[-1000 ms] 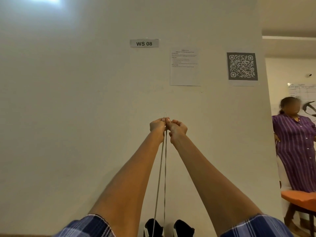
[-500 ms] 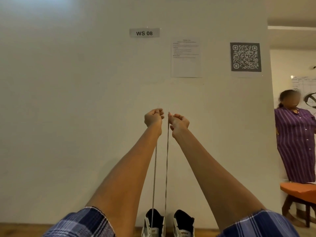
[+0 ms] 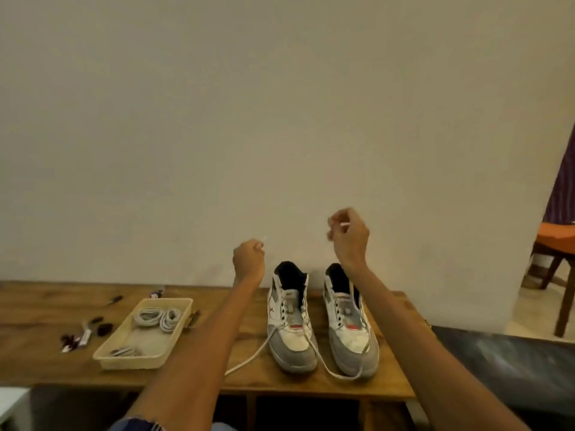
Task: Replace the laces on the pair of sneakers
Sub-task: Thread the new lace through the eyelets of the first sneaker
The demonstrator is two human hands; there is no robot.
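Hands (image 3: 249, 259) lower now, lace (image 3: 245, 362) blurred

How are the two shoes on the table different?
The left shoe has a white lace through its lowest eyelets, with loose ends trailing onto the table; the right shoe shows no lace through its lower eyelets. The left shoe's tongue looks white, the right shoe's looks darker. Both are white and grey with red trim, standing side by side, toes toward the person.

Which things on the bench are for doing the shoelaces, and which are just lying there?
For the job:
left sneaker
right sneaker
white lace
coiled laces
tray

Just lying about:
small dark bits left of the tray
orange chair
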